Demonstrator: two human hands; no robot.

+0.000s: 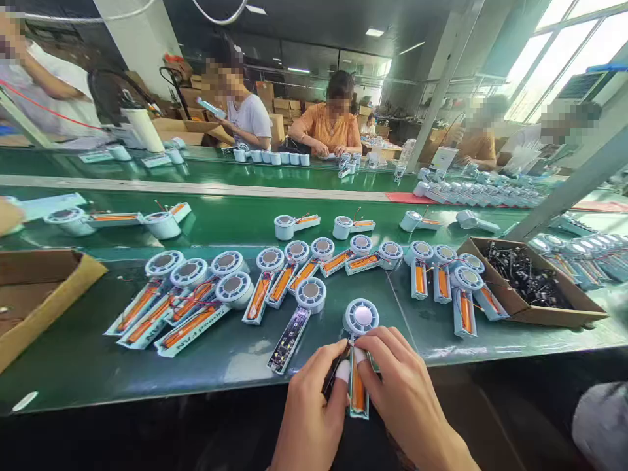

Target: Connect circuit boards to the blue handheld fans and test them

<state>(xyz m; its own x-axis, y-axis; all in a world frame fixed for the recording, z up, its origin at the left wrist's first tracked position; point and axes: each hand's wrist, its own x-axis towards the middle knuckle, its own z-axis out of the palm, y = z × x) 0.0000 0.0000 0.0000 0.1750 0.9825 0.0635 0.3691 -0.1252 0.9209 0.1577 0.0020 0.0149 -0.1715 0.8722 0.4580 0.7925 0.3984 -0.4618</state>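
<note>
At the bench's front edge lies a pale blue handheld fan (362, 316), its round head away from me and its open handle, with an orange-wrapped cell (359, 386) inside, toward me. My left hand (316, 392) is closed on a dark circuit board (334, 369), mostly hidden by the fingers, left of the handle. My right hand (400, 376) pinches at the neck of the fan, its fingertips meeting those of the left; what they grip is too small to make out. White covers sit on a finger or thumb of each hand. Left of them lies a fan with a circuit board in its handle (290, 340).
Rows of open fans (228, 297) cover the green bench (210, 379). A cardboard box of dark boards (534, 275) stands right, another cardboard box (39, 288) left. Beyond runs a green conveyor (235, 226) carrying more fans. Co-workers sit across it; a slanted post (569, 173) rises at right.
</note>
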